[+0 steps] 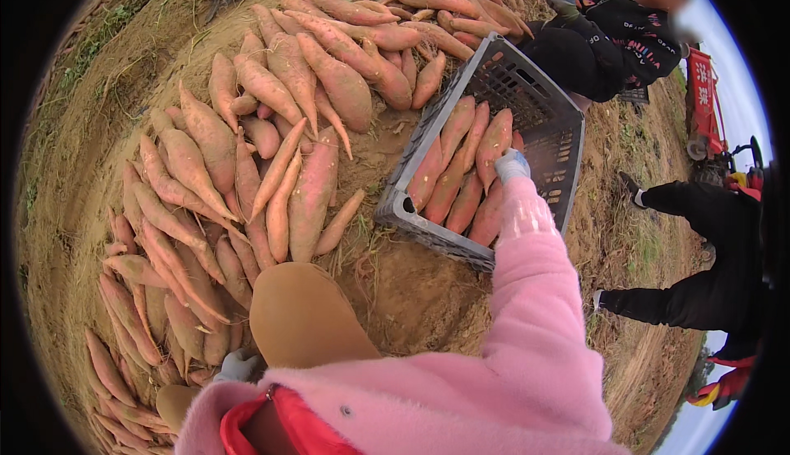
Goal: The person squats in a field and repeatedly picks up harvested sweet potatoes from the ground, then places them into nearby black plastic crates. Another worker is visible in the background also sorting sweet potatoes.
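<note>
My right hand [512,165], in a pale work glove, reaches into a grey plastic crate [426,128] and touches a reddish sweet potato [495,140]; whether its fingers grip it is not clear. Several more sweet potatoes [464,202] lie side by side in the crate's near left part. Down at the lower left, my left hand [237,365], also gloved, is beside my knee at the edge of a large heap of sweet potatoes [185,165]. Its fingers are partly hidden, so its hold cannot be made out.
The heap curves from lower left to the top, on sandy soil [426,307]. Beyond the crate crouches a co-worker [592,41] with a gloved hand on a sweet potato. Another person in black trousers [710,208] stands at the right, near a red vehicle [703,109].
</note>
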Tool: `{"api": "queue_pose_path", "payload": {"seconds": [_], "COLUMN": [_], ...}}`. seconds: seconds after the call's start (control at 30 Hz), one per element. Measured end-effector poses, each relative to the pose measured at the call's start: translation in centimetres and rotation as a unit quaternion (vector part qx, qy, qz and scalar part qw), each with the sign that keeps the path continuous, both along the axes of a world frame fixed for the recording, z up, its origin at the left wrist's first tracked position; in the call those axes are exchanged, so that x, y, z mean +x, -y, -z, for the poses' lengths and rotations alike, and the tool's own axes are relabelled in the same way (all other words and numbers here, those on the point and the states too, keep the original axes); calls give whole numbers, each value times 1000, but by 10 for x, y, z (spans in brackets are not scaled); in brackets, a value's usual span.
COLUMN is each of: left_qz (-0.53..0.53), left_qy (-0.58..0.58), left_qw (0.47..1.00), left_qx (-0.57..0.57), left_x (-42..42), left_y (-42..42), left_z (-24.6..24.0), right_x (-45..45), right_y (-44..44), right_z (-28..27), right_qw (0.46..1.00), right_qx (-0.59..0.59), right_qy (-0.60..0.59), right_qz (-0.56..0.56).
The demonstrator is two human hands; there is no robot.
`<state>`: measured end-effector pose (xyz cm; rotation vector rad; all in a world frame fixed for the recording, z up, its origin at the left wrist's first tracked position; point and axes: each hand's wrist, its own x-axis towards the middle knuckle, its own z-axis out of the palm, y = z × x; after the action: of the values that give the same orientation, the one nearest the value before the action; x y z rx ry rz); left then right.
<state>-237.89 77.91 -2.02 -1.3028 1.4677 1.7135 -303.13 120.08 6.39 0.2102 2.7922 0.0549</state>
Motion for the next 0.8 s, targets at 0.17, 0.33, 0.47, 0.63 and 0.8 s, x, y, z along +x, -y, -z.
{"api": "queue_pose_path", "payload": {"seconds": [0.17, 0.33, 0.47, 0.63, 0.8], "left_qz": [265, 307, 151, -290, -105], "left_qy": [-4, -91, -128, -134, 48], "left_qw": [954, 893, 923, 733, 750], "left_qx": [-137, -317, -330, -600, -651], "left_x": [5, -6, 8, 53, 65], "left_y": [6, 9, 33, 104, 142], "left_z": [-4, -55, -109, -134, -104], "right_x": [59, 210, 327, 395, 402], "right_y": [58, 170, 250, 292, 308], "right_z": [-56, -81, -82, -97, -99], "right_qw": [902, 728, 697, 677, 729], "right_qx": [-293, -636, -642, -365, -338], "right_qy": [-227, -150, -82, -74, -25], "right_qz": [-223, -208, -310, -635, -595]}}
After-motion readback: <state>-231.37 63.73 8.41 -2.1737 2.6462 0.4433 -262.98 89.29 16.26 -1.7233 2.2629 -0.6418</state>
